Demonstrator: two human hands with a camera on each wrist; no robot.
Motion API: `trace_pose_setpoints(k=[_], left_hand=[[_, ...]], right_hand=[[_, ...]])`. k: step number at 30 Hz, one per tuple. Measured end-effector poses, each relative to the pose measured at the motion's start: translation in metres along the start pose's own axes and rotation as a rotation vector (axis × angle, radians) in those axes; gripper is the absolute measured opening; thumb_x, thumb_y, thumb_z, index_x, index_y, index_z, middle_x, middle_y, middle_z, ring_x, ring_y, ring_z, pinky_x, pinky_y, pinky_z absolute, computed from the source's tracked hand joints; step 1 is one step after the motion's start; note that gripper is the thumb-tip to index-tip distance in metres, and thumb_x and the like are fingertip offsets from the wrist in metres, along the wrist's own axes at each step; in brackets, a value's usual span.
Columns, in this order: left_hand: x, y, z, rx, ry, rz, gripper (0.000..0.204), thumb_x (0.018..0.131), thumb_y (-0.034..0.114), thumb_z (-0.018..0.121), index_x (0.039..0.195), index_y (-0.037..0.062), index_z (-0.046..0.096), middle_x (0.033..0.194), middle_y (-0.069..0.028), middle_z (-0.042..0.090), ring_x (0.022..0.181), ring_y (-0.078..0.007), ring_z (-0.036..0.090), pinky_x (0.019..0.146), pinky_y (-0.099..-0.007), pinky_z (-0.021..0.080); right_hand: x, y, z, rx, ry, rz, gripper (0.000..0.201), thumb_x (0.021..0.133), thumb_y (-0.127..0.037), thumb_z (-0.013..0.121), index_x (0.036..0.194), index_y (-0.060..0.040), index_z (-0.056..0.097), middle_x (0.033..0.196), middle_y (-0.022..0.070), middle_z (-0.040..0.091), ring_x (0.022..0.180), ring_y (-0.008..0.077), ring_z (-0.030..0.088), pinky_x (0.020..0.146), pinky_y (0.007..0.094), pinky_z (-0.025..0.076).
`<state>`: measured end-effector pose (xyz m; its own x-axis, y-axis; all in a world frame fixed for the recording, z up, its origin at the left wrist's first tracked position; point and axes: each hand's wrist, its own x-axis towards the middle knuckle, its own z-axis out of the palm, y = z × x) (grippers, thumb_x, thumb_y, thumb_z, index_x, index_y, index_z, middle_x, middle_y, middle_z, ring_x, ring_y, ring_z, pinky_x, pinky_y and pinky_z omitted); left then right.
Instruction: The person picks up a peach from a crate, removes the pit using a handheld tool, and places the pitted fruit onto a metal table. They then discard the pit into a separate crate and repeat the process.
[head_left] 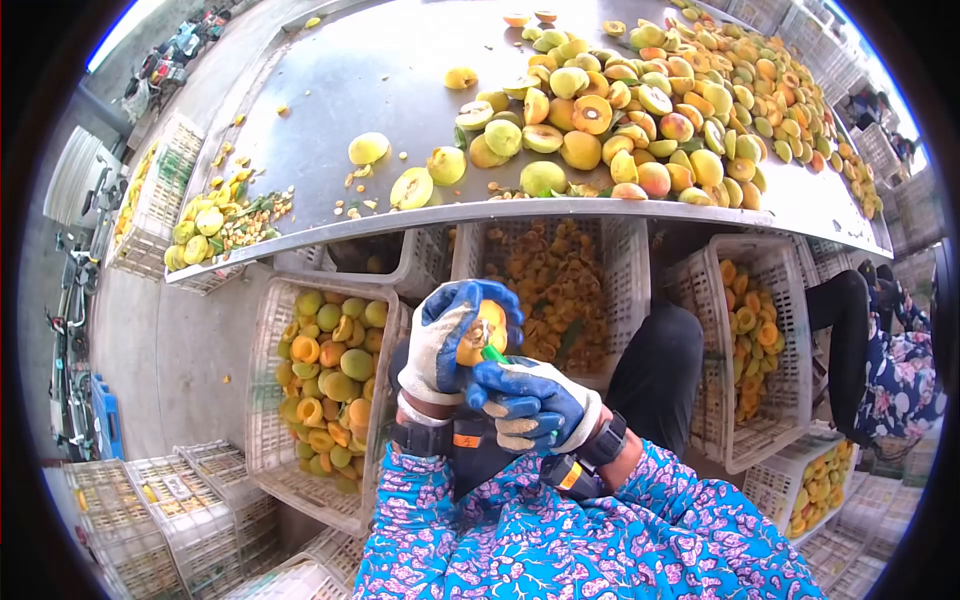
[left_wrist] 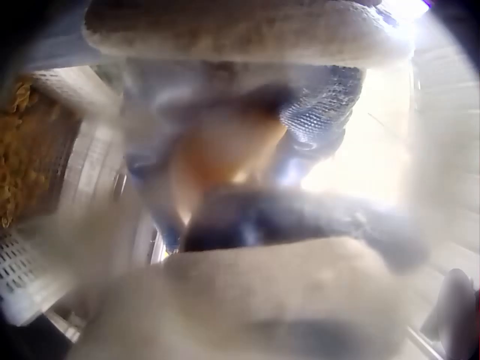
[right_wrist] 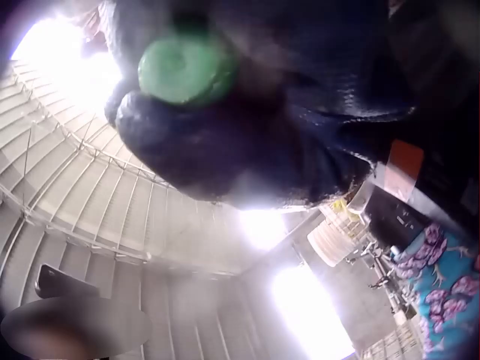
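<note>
In the head view the left hand (head_left: pixel 440 338), in a blue and white glove, grips a yellow-orange fruit (head_left: pixel 484 333) whose cut face shows brown. Just below and to the right, the gloved right hand (head_left: pixel 538 404) is curled round a tool with a green handle (head_left: pixel 494 354), held against the fruit. The left wrist view shows the fruit (left_wrist: pixel 217 161) as an orange blur between the fingers of the left hand. A round green handle end (right_wrist: pixel 178 70) sticks out of the curled right hand (right_wrist: pixel 240 127) in the right wrist view. The tool's tip is hidden.
A metal table (head_left: pixel 310 130) ahead bears a large heap of fruit (head_left: pixel 640 110). Below its edge stand a crate of whole and halved fruit (head_left: pixel 262 400), a crate of orange pieces (head_left: pixel 630 260) and another crate (head_left: pixel 715 350). A person in dark trousers (head_left: pixel 838 345) is at the right.
</note>
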<state>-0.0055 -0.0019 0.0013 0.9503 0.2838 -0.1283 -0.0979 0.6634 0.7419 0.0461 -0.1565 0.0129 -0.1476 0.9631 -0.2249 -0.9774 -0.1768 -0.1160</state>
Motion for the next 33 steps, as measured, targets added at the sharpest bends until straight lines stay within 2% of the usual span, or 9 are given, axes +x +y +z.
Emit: trace_pose_setpoints(k=[4,7,11,19,22,26,29,32,33], left_hand=[[0.003,0.006,0.007,0.054,-0.109,-0.2,0.038,0.089,0.03,0.061,0.1,-0.0069,0.061,0.091,-0.0185,0.066,0.078,-0.0278,0.066,0.07,-0.0392,0.057],[0.003,0.001,0.011,-0.043,-0.188,-0.081,0.042,0.093,0.033,0.051,0.104,-0.007,0.058,0.092,-0.0217,0.065,0.076,-0.029,0.065,0.067,-0.0371,0.056],[0.001,-0.004,0.011,-0.004,0.004,0.059,0.043,0.092,0.035,0.054,0.105,-0.0056,0.058,0.094,-0.0186,0.064,0.08,-0.0294,0.065,0.069,-0.0397,0.057],[0.008,0.003,0.003,-0.209,0.178,0.114,0.042,0.097,0.041,0.045,0.109,0.0024,0.058,0.104,-0.0141,0.064,0.1,-0.0303,0.061,0.085,-0.047,0.05],[-0.004,0.017,-0.002,-0.156,0.287,0.222,0.044,0.096,0.042,0.045,0.11,0.0025,0.059,0.104,-0.0136,0.064,0.096,-0.0293,0.062,0.082,-0.0457,0.053],[-0.052,0.057,-0.061,0.162,0.539,0.428,0.037,0.094,0.034,0.05,0.108,0.0011,0.06,0.099,-0.0125,0.064,0.088,-0.0248,0.063,0.075,-0.0393,0.054],[-0.102,0.096,-0.145,0.774,0.961,0.287,0.022,0.087,0.014,0.063,0.103,-0.0012,0.064,0.094,-0.0085,0.066,0.08,-0.015,0.062,0.071,-0.0273,0.051],[-0.079,0.12,-0.117,1.129,1.142,0.27,0.021,0.082,0.006,0.068,0.102,-0.002,0.065,0.092,-0.0059,0.066,0.079,-0.0104,0.061,0.071,-0.0225,0.049],[-0.06,0.126,-0.105,1.119,1.004,0.325,0.023,0.082,0.007,0.068,0.103,-0.0023,0.065,0.093,-0.0066,0.067,0.081,-0.0108,0.061,0.073,-0.0232,0.049]], right_hand=[[-0.012,0.003,-0.01,0.293,-0.123,0.084,0.036,0.101,-0.029,0.037,0.102,0.0039,0.053,0.056,-0.0057,0.041,0.037,0.0051,0.037,0.033,0.0219,0.03],[-0.003,0.008,-0.012,0.445,-0.379,0.062,0.037,0.101,-0.029,0.037,0.103,0.0042,0.053,0.056,-0.0064,0.041,0.037,0.0049,0.036,0.033,0.0217,0.03],[-0.002,0.007,-0.009,0.403,-0.265,0.038,0.034,0.101,-0.027,0.038,0.101,0.0035,0.053,0.054,-0.0072,0.038,0.035,0.0042,0.034,0.033,0.0218,0.03],[-0.032,-0.019,0.023,-0.866,0.651,-0.498,0.023,0.095,-0.024,0.054,0.097,-0.0019,0.058,0.055,-0.0008,0.047,0.04,0.006,0.043,0.035,0.0225,0.033],[-0.019,-0.014,-0.047,-1.602,0.813,-0.706,0.022,0.088,-0.023,0.06,0.094,-0.0018,0.057,0.069,0.0153,0.063,0.057,0.027,0.064,0.049,0.037,0.047],[-0.022,-0.014,-0.099,-1.656,1.022,-0.227,0.029,0.083,-0.028,0.063,0.092,-0.0006,0.058,0.078,0.024,0.064,0.071,0.0381,0.064,0.061,0.0425,0.05],[-0.028,-0.022,-0.092,-1.521,1.011,-0.071,0.031,0.084,-0.03,0.06,0.092,0.0005,0.06,0.084,0.0257,0.064,0.083,0.0412,0.063,0.07,0.0461,0.049],[-0.026,-0.025,-0.108,-1.619,1.009,-0.041,0.035,0.083,-0.032,0.061,0.095,0.0008,0.061,0.088,0.0273,0.064,0.09,0.0415,0.062,0.076,0.0469,0.049],[-0.025,-0.025,-0.109,-1.609,1.01,-0.04,0.035,0.083,-0.031,0.061,0.095,0.001,0.06,0.089,0.0275,0.064,0.09,0.0416,0.062,0.076,0.0468,0.049]])
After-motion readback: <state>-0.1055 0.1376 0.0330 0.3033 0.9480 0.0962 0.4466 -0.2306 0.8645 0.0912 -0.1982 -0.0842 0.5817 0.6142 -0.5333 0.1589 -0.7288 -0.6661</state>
